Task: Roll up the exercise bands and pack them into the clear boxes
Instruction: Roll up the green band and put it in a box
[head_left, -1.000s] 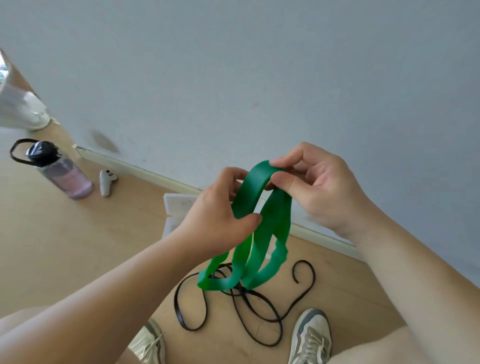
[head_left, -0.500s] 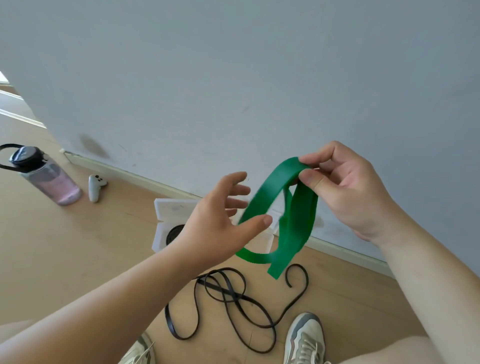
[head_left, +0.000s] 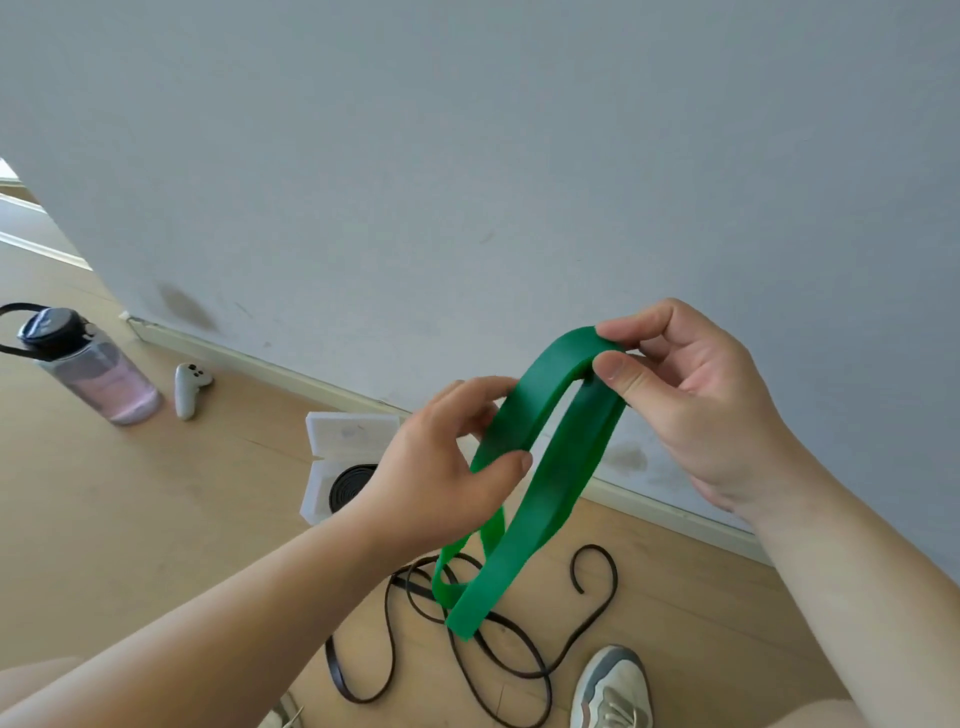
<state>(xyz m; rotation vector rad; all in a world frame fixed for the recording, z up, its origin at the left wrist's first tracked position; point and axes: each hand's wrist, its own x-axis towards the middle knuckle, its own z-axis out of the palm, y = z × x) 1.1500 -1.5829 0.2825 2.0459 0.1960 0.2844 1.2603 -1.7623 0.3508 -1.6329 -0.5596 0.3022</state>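
Observation:
A wide green exercise band (head_left: 550, 467) hangs doubled over in the air in front of me. My right hand (head_left: 691, 410) pinches its top fold between thumb and forefinger. My left hand (head_left: 447, 462) grips the left strand lower down, thumb and fingers curled round it. The band's lower loops dangle above a thin black band (head_left: 467, 649) that lies loose on the wooden floor. An open clear box (head_left: 332, 467) sits by the wall with a rolled black band (head_left: 350, 486) inside; my left hand hides its right part.
A water bottle (head_left: 88, 369) with a black lid and a white controller (head_left: 188, 389) lie on the floor at left. The white wall and its baseboard (head_left: 270, 364) run diagonally behind. A shoe (head_left: 610, 688) is at the bottom edge near the black band.
My left hand, spread open half a second ago, has closed round the band's left strand. The band hangs longer and straighter, and my right hand still holds the top fold.

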